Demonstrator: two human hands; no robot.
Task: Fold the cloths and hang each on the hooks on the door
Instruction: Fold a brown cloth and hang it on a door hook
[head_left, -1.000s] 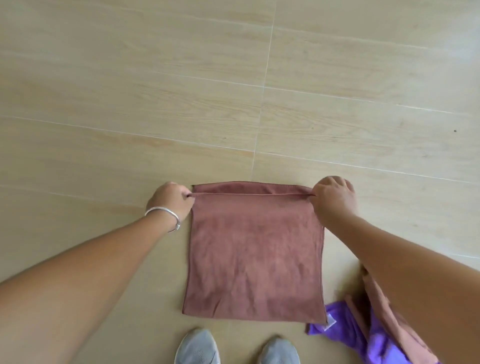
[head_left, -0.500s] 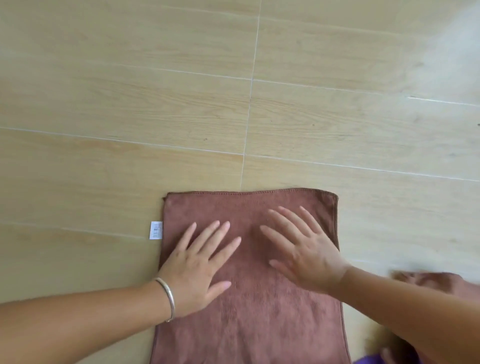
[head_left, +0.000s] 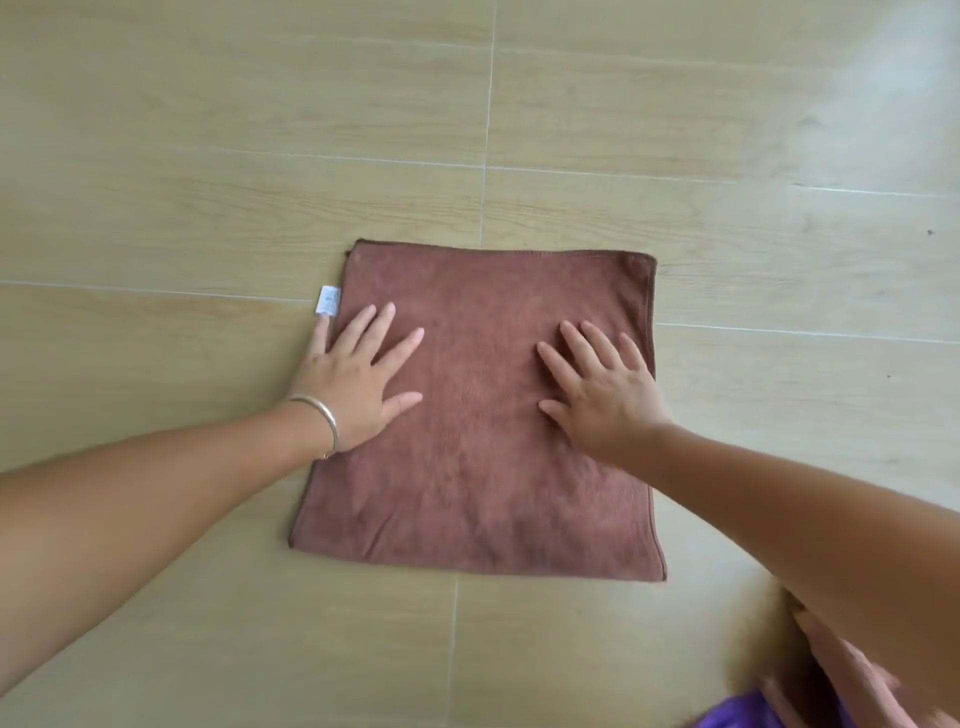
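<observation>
A brown cloth (head_left: 483, 467) lies flat on the tiled floor as a folded square. A small white label (head_left: 327, 300) sticks out at its left edge. My left hand (head_left: 356, 384), with a silver bangle on the wrist, presses flat on the cloth's left side, its outer fingers reaching past the edge near the label. My right hand (head_left: 605, 392) lies flat with spread fingers on the cloth's right side. No door or hooks are in view.
A pinkish-brown cloth (head_left: 852, 670) and a purple cloth (head_left: 737, 717) lie bunched at the bottom right, partly under my right arm. Light wood-look floor tiles (head_left: 260, 156) surround the brown cloth.
A second ago both hands pinched the cloth's far corners mid-fold. They then flattened on top, and have since slid apart toward the left and right edges. The view has pulled back.
</observation>
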